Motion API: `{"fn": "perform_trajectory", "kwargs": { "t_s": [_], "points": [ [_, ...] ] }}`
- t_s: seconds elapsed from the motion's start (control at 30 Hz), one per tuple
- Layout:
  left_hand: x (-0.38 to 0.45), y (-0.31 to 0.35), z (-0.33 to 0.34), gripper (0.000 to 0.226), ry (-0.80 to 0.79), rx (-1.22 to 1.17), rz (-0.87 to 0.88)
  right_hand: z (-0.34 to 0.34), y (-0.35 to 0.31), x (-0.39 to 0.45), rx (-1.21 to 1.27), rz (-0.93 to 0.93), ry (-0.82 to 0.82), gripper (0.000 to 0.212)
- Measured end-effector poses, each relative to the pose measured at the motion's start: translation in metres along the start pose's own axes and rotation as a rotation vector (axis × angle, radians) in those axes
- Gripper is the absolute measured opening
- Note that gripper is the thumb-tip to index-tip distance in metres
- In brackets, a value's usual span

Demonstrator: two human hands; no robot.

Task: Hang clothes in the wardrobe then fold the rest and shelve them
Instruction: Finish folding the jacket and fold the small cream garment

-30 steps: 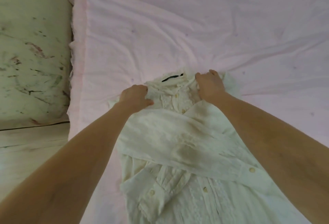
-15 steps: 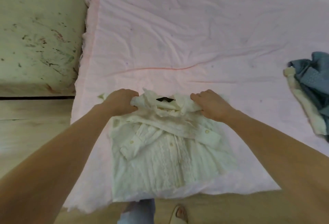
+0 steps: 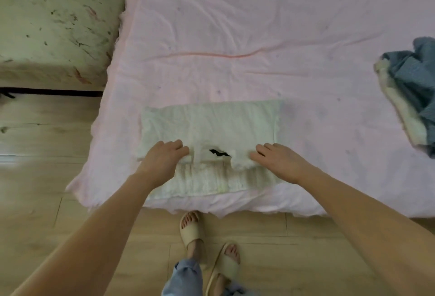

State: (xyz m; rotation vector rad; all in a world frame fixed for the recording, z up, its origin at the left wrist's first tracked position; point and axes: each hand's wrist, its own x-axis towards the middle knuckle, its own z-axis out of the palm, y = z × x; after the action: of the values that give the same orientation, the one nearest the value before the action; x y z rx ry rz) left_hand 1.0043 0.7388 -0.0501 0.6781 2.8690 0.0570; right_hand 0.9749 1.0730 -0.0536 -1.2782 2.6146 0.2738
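on the near edge of the pink bed sheet lies the white shirt, folded into a flat rectangle. the left hand and the right hand rest flat on its near part, fingers straight and released, beside the black label. a pile of blue clothes lies far to the right.

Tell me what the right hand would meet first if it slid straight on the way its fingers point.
The right hand points left and slightly away across the folded white shirt. It would probably first meet the collar with the black label, then the left hand, though height is unclear.
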Motion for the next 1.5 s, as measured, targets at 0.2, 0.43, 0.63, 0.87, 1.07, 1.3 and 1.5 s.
{"fn": "perform_trajectory", "kwargs": {
  "t_s": [0.2,0.43,0.63,0.87,1.07,1.3,1.5],
  "points": [
    [-0.031,0.015,0.031,0.05,-0.156,-0.012,0.119,0.021,-0.021,-0.014,0.014,0.014,-0.056,0.054],
    [-0.012,0.039,0.029,0.05,-0.13,-0.192,-0.149,0.021,-0.052,0.001,0.232,0.395,-0.099,0.038],
    [0.05,0.047,0.044,0.065,-0.005,-0.02,-0.216,0.02,-0.063,0.079,0.372,0.643,0.123,0.063],
    [0.104,0.012,0.093,0.07,-0.022,-0.014,-0.316,0.066,-0.039,0.144,0.382,0.76,0.056,0.065],
    [0.121,-0.008,0.103,0.07,-0.109,-0.013,-0.273,0.082,-0.031,0.161,0.324,0.759,0.022,0.065],
    [0.079,-0.034,0.067,0.074,0.14,-0.295,-0.558,0.028,-0.07,0.173,0.924,0.686,0.417,0.061],
    [0.031,-0.059,0.054,0.076,0.05,-0.993,-1.316,0.033,-0.071,0.206,1.125,0.756,0.262,0.058]
  ]
}}
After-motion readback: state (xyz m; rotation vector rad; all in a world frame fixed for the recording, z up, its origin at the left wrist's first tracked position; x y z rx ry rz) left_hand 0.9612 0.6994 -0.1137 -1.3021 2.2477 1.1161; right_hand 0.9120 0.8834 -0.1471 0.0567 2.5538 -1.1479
